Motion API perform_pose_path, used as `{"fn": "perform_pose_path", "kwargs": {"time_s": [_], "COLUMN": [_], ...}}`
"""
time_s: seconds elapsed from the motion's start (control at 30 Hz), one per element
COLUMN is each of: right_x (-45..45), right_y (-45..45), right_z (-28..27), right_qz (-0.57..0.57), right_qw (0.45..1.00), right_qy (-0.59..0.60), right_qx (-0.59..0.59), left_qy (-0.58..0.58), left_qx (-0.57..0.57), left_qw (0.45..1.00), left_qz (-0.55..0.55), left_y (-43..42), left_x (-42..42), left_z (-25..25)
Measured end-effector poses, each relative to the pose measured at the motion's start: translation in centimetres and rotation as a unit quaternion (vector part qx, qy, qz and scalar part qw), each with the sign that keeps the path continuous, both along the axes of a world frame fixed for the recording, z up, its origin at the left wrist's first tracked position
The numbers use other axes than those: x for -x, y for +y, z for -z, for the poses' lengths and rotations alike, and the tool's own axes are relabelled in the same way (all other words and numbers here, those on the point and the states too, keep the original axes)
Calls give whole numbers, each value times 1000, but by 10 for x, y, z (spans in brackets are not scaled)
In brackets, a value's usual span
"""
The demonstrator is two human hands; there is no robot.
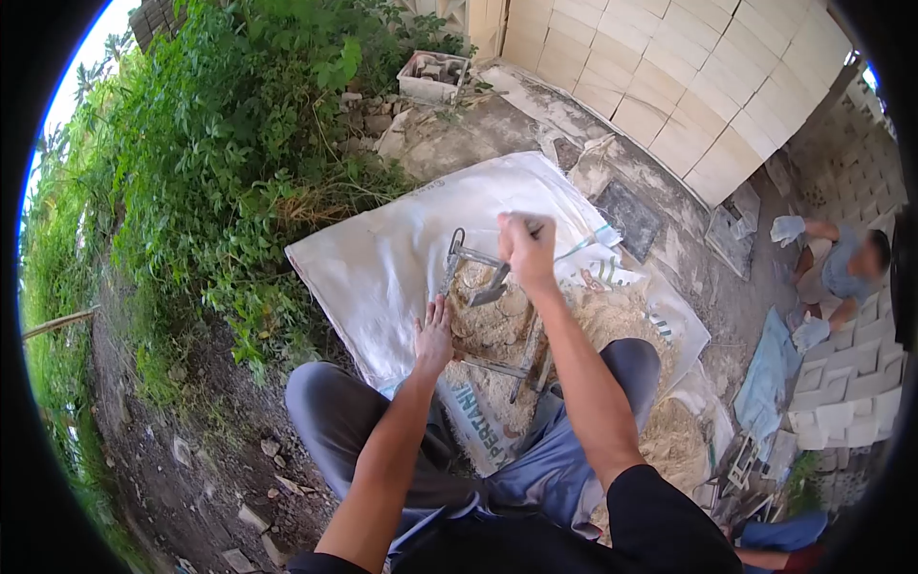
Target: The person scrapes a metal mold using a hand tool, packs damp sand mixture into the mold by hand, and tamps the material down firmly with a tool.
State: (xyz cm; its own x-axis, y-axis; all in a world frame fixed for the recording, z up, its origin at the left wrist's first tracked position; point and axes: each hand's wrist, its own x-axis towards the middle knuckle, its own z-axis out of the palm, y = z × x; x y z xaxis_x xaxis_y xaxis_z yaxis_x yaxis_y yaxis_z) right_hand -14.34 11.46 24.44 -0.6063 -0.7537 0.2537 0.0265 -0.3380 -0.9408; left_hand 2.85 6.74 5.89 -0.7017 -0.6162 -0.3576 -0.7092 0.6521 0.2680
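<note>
My right hand point(529, 251) is closed around the handle of a flat-ended metal tool point(491, 288), held over the pale sandy material point(512, 314). This material lies inside a rectangular metal mould frame point(483, 256) on a white woven sack point(373, 251). On the frame's left side rests my left hand point(434, 337), its fingers stretched out and holding nothing. Whether the tool's end touches the sandy material, I cannot tell. My bent knees flank the near part of the sack.
More sandy material point(669, 435) is heaped by my right knee. Stacked pale blocks point(660, 86) form a wall behind. A co-worker point(846, 263) with white gloves sits at the right near a blue sheet point(768, 368). Green plants point(201, 143) grow at the left; a white box point(433, 78) stands at the back.
</note>
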Motion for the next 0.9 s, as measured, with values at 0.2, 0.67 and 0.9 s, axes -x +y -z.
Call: {"fn": "perform_pose_path", "kwargs": {"time_s": [0.2, 0.67, 0.9], "right_x": [-7, -5, -23], "right_y": [-16, -11, -11], "right_z": [15, 17, 26], "right_qz": [54, 268, 135], "right_qw": [998, 961, 986], "right_qy": [25, 60, 25], "right_qx": [-18, -14, 99], "left_qy": [22, 78, 37], "left_qx": [13, 20, -3], "left_qw": [1000, 997, 999], "left_qz": [-7, -10, -9], "left_y": [-3, -2, -8], "left_x": [3, -4, 0], "left_z": [16, 32, 18]}}
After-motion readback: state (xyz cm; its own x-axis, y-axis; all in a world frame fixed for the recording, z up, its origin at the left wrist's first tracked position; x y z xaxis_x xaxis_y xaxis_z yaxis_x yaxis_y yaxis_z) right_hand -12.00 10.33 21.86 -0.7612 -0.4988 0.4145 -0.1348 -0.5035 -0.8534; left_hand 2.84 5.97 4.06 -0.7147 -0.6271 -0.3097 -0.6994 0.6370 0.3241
